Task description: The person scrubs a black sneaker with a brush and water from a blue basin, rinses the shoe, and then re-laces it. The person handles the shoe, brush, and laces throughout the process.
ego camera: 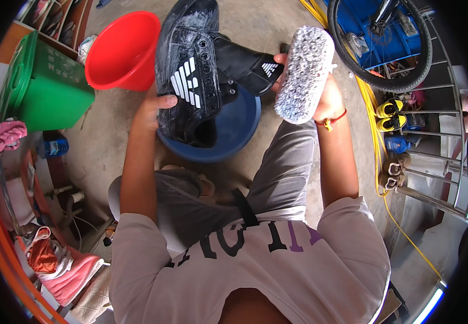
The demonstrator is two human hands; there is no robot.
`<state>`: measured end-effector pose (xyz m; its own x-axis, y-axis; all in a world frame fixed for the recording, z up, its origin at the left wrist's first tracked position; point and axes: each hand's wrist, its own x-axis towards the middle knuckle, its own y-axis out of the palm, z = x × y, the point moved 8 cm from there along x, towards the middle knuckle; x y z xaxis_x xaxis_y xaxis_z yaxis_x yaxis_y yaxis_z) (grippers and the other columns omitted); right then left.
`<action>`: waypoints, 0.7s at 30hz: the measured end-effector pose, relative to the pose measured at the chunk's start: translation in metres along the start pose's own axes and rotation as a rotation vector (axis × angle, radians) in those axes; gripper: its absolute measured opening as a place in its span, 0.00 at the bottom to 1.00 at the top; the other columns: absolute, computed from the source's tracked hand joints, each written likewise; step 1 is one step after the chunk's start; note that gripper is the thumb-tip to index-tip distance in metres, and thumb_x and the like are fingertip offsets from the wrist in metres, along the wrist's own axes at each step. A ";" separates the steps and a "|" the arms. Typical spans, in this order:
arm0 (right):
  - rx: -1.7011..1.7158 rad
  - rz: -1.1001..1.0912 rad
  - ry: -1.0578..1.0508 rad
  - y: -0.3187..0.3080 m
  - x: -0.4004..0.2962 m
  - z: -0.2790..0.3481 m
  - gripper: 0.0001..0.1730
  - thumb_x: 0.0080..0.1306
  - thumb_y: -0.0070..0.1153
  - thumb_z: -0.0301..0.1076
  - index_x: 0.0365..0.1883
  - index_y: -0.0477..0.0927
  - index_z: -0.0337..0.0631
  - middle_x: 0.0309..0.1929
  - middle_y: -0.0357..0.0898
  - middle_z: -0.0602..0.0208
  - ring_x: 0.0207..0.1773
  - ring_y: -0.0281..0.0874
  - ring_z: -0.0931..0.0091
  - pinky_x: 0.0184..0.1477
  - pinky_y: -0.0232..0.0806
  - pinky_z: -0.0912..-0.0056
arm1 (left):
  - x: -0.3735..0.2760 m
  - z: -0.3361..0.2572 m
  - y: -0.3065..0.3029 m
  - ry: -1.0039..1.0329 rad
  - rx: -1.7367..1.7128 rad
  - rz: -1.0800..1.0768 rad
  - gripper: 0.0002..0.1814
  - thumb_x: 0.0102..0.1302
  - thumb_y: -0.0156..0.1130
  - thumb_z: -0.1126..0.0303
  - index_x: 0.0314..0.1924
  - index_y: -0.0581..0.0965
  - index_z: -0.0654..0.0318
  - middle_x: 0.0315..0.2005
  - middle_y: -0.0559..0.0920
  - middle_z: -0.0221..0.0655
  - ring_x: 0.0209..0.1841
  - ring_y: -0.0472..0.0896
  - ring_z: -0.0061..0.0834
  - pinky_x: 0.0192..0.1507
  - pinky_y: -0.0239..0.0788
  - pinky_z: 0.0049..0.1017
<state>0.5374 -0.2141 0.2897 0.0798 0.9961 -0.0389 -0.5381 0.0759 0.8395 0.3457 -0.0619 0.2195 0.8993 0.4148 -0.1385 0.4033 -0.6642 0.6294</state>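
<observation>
My left hand (151,109) grips the side of a black sneaker (193,34), thumb beside its white striped logo. Whitish suds or residue mark its toe and eyelets. The shoe's long black tongue (242,60) is pulled out to the right, with its tip at the fingers of my right hand (331,97). That hand also holds a scrub brush (304,75), its speckled grey-white bristle face turned up towards me. Most of my right fingers are hidden behind the brush. Under the shoe, a blue basin (240,131) rests on the concrete floor; the shoe hides part of its inside.
A red bucket (122,50) and a green lidded bin (51,87) stand to the left. On the right are a bicycle wheel (379,44), a yellow hose (373,133), a metal rack (432,135) and yellow shoes (389,115). Pink cloth (72,275) lies lower left.
</observation>
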 end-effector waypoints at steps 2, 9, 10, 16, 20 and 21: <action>0.006 -0.051 0.030 -0.007 -0.004 -0.005 0.21 0.68 0.38 0.37 0.52 0.70 0.32 0.50 0.75 0.55 0.41 0.79 0.62 0.46 0.72 0.55 | 0.001 -0.002 0.003 -0.001 0.041 0.004 0.40 0.41 0.64 0.74 0.58 0.63 0.71 0.47 0.76 0.43 0.50 0.76 0.36 0.57 0.65 0.33; 0.084 -0.053 0.019 -0.010 0.000 -0.014 0.21 0.68 0.36 0.39 0.52 0.71 0.34 0.48 0.75 0.60 0.42 0.78 0.61 0.48 0.71 0.51 | 0.004 -0.002 0.012 0.038 0.176 -0.034 0.38 0.41 0.64 0.74 0.57 0.65 0.71 0.47 0.77 0.40 0.49 0.75 0.34 0.56 0.63 0.30; 0.115 -0.088 -0.018 -0.013 0.001 -0.016 0.21 0.68 0.36 0.40 0.52 0.71 0.35 0.49 0.75 0.60 0.42 0.78 0.61 0.48 0.70 0.51 | 0.004 -0.003 0.012 0.056 0.194 -0.051 0.38 0.41 0.64 0.74 0.57 0.65 0.71 0.47 0.76 0.39 0.50 0.75 0.33 0.56 0.62 0.30; -0.010 -0.153 -0.012 0.002 0.010 -0.028 0.22 0.69 0.37 0.46 0.49 0.72 0.38 0.33 0.78 0.59 0.38 0.79 0.64 0.57 0.61 0.42 | 0.005 -0.003 0.012 0.069 0.225 -0.154 0.41 0.40 0.66 0.77 0.59 0.62 0.70 0.49 0.74 0.37 0.53 0.71 0.30 0.58 0.59 0.28; -0.064 -0.201 -0.006 0.005 0.027 -0.030 0.19 0.69 0.39 0.42 0.49 0.73 0.39 0.39 0.78 0.64 0.38 0.78 0.68 0.56 0.62 0.41 | 0.004 -0.009 0.007 0.068 0.294 -0.112 0.42 0.40 0.68 0.76 0.59 0.62 0.70 0.49 0.74 0.36 0.53 0.71 0.30 0.58 0.59 0.28; -0.050 -0.153 0.008 0.009 0.029 -0.031 0.19 0.69 0.39 0.41 0.48 0.73 0.39 0.40 0.78 0.64 0.39 0.78 0.68 0.57 0.61 0.41 | 0.002 -0.010 0.006 0.056 0.291 -0.107 0.41 0.40 0.67 0.77 0.59 0.62 0.70 0.49 0.74 0.36 0.53 0.72 0.30 0.57 0.59 0.28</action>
<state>0.5087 -0.1830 0.2791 0.1573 0.9730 -0.1690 -0.5613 0.2290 0.7953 0.3486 -0.0588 0.2302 0.8417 0.5202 -0.1444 0.5338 -0.7618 0.3670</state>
